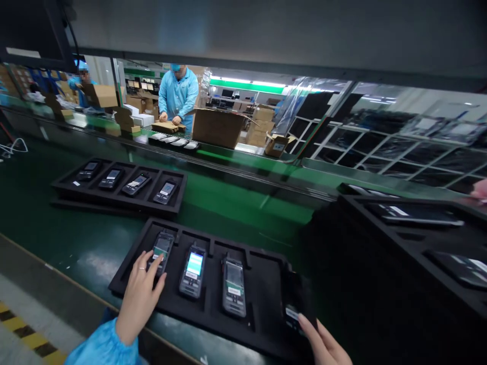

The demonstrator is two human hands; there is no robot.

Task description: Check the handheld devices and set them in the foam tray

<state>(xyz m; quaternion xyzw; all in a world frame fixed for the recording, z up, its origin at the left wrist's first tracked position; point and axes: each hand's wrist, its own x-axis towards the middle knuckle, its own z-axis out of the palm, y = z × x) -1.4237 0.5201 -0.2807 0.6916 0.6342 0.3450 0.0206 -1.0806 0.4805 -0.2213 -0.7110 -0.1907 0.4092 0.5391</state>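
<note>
A black foam tray [262, 284] lies on the green conveyor belt in front of me, with three handsets standing in its slots. My left hand [140, 296] rests on the leftmost handset [162, 248], fingers stretched over its lower half. The middle handset [193, 270] has a lit screen. The third handset [233, 285] sits beside it. My right hand [323, 342] is at the tray's right end, its fingers around a dark device [294, 312] with a white label.
A second black tray [117, 200] with several handsets lies further up the belt [236, 203]. A stack of black trays [414, 238] stands at the right. Across the line a person in a blue coat [178, 94] works among cardboard boxes [217, 126].
</note>
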